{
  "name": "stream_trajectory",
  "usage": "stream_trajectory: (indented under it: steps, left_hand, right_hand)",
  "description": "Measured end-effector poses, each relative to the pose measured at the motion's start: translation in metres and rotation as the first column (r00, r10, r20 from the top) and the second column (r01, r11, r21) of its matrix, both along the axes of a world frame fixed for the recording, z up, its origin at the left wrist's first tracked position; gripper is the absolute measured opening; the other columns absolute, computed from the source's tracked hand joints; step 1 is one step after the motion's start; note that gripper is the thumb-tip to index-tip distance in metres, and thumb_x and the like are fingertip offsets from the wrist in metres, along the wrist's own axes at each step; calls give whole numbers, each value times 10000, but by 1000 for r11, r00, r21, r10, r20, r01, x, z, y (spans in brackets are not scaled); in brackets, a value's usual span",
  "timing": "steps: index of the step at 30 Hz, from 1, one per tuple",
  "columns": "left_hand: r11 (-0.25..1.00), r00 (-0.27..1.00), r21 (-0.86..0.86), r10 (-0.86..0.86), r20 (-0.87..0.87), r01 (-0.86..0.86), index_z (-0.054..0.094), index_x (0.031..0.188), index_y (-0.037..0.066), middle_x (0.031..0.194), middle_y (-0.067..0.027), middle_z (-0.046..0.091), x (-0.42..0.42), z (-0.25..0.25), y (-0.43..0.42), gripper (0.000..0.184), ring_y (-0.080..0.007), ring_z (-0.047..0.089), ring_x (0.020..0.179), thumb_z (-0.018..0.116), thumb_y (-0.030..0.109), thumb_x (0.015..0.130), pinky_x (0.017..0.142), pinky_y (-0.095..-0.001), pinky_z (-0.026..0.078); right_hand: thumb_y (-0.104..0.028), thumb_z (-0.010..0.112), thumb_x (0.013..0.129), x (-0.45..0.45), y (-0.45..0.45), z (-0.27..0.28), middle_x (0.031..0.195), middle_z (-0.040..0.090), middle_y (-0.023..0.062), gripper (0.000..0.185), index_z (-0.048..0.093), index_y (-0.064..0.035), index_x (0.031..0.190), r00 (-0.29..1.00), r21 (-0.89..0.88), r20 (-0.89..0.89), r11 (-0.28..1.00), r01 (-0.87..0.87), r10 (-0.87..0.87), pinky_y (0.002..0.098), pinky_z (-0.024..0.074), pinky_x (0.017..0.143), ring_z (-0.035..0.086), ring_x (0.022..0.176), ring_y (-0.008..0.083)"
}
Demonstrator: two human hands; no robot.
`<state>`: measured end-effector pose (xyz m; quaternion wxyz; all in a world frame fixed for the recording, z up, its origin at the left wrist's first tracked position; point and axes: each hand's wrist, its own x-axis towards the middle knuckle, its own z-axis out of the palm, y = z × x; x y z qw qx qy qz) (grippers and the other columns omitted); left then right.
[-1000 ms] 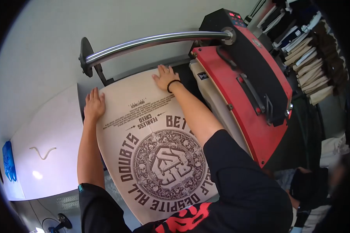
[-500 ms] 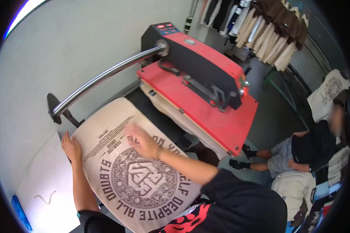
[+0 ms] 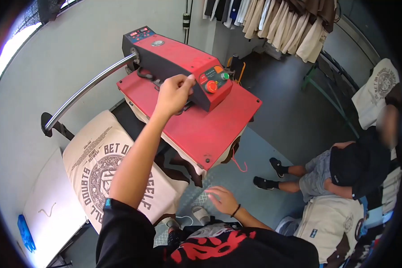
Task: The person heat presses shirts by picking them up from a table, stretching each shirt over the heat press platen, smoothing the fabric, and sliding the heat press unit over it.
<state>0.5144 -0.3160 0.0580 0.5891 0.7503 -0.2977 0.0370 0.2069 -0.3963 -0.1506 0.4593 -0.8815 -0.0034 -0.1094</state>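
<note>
My left hand (image 3: 175, 94) is closed in a fist at the near side of the red and black heat press (image 3: 169, 47). Whatever its fingers grip there, if anything, is hidden. The press's control end has a red button (image 3: 211, 86) and a green button (image 3: 225, 76), just right of that hand. Below it, the red upper plate (image 3: 210, 129) covers cream cloth that shows along its edge. My right hand (image 3: 223, 200) hangs in the air with fingers apart, holding nothing. A cream T-shirt (image 3: 82, 149) with dark lettering and a round print lies spread at left, partly behind my left forearm.
A curved steel bar (image 3: 91, 85) runs from the press to the left. White table (image 3: 44, 214) with a blue item (image 3: 26, 233) stands at lower left. Shirts hang on a rack (image 3: 286, 29). A person (image 3: 357, 163) sits at right near a pile of cream shirts (image 3: 330, 225).
My left hand has left the shirt's edge and moved up to the press. My right hand has come off the print and swung right, away from the shirt. The view has turned right.
</note>
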Motion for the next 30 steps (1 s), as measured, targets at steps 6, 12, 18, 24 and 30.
stream_trajectory:
  steps: [6,12,18,24,30]
  left_hand:
    - [979,983,-94,182,1,-181,592,666,-14,497,-33,462,-13,-9,-10,379,-74,416,489,565,290,890,467,-279,328]
    - [959,956,-95,277,96,-268,584,670,-16,520,-16,474,-48,6,-1,359,-57,424,500,578,264,894,462,-264,327]
    - [920,923,-111,382,42,-376,561,647,2,486,32,392,-81,45,-5,378,-42,363,441,573,277,907,413,-247,263]
    - [790,792,-77,610,7,-608,546,594,4,481,31,380,-58,50,-30,380,-44,353,462,570,238,892,440,-243,263]
    - [750,761,-141,646,-53,-646,538,594,33,510,38,416,-30,35,-33,339,-30,349,450,584,209,881,427,-220,244]
  right_hand:
    - [-93,570,866,-29,-80,37,898,650,131,129,653,-18,930,973,32,79,976,215,-217,320,489,739,632,826,266]
    - [-52,562,871,-9,-159,102,902,642,127,116,641,10,930,913,43,282,955,294,-294,293,477,745,619,825,217]
    - [-41,577,857,62,-225,200,953,635,119,128,644,-2,959,870,-61,470,977,203,-151,287,469,780,606,882,212]
    - [-137,626,831,208,-274,244,1089,598,126,259,612,-39,1070,777,-236,630,951,203,-9,354,424,925,556,1047,298]
    - [-256,604,872,333,-269,240,974,640,109,282,620,-29,1038,893,-5,445,997,-81,75,299,470,789,605,885,195]
